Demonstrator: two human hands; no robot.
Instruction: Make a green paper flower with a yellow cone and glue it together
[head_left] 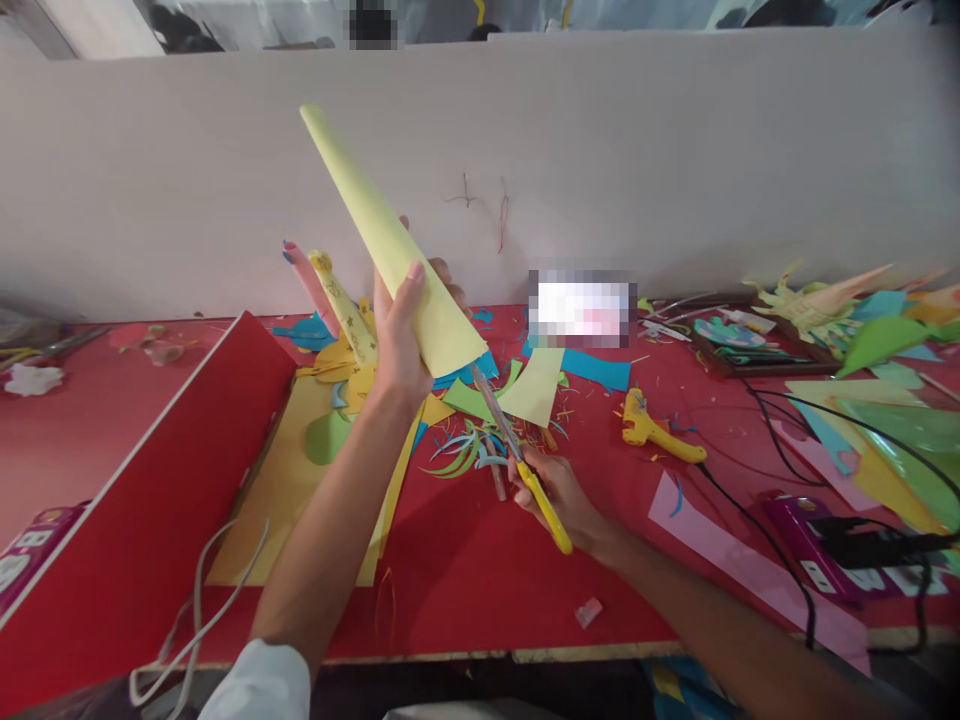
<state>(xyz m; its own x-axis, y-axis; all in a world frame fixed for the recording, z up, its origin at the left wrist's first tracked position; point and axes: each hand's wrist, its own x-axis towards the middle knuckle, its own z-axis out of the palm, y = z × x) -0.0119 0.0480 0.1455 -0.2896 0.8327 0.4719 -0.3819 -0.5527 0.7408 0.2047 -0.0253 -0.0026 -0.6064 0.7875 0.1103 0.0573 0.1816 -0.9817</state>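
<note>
My left hand (401, 325) is wrapped round a pale yellow paper cone (390, 255), its thumb pressed on the near side. The cone's narrow tip points up and left, its wide end down and right. In my right hand (551, 490) is a pair of scissors (510, 430) with yellow handles. The blades rise up and left, and their tips meet the edge of the cone's wide end. Part of the handles is hidden by my fingers. Below both hands lie curved green paper strips (454, 460) and other paper scraps.
A yellow glue gun (660, 435) with a black cable lies at right, near a purple power strip (817, 550). A red upright board (172, 480) stands at left, by yellow sheets (255, 545). Paper cones and cut shapes lie behind. A white wall (675, 160) closes the back.
</note>
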